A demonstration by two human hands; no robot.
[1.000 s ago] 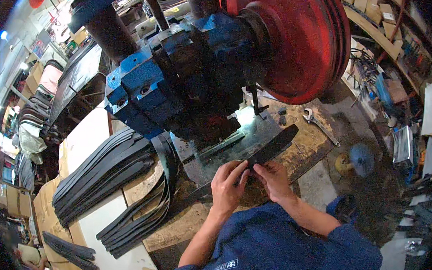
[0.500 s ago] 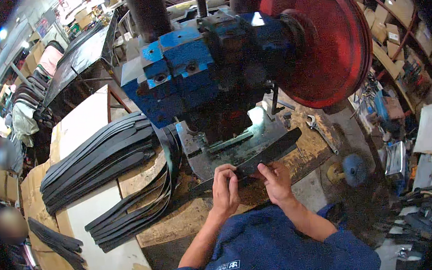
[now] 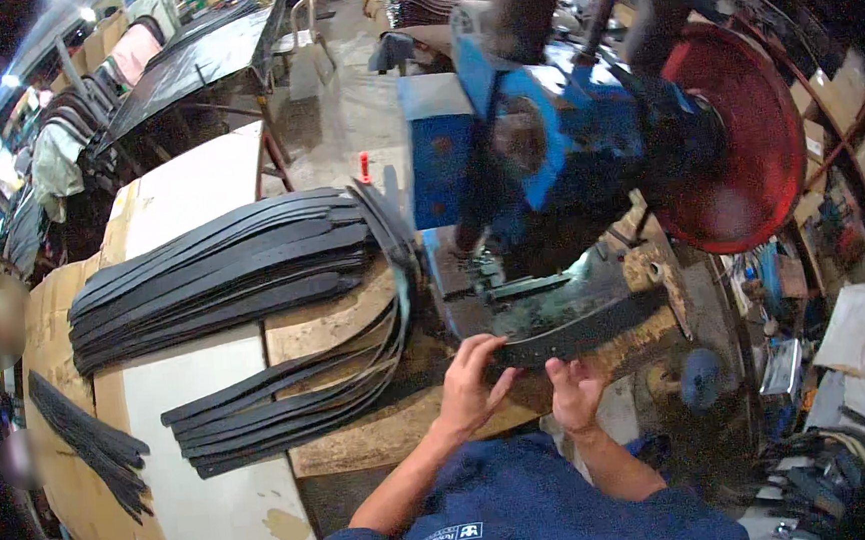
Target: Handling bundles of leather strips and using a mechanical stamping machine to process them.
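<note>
A long black strip (image 3: pixel 597 330), leather-like, lies aslant along the near side of the press bed, with small holes near its middle. My left hand (image 3: pixel 469 393) holds its left part, fingertips over the far edge and thumb at the near edge. Just to the right, my right hand (image 3: pixel 577 397) is at the strip's near edge, thumb and fingers apart, gripping nothing visible. Beyond both hands stands a blue press (image 3: pixel 583 129) with a red flywheel (image 3: pixel 734 138). Its metal bed (image 3: pixel 565 306) is partly hidden by the press head.
On the left, a big stack of black strips (image 3: pixel 222 270) lies on the worn bench (image 3: pixel 345 452). Curved strips (image 3: pixel 292 405) bend round nearer me, and a smaller bundle (image 3: pixel 88 435) rests on cardboard. A wrench (image 3: pixel 673 298) lies right of the bed. Farther back is a dark table (image 3: pixel 198 76).
The view has shifted, so the press appears farther right. My right hand has loosened from its pinch on the strip, and my left fingers have spread somewhat.
</note>
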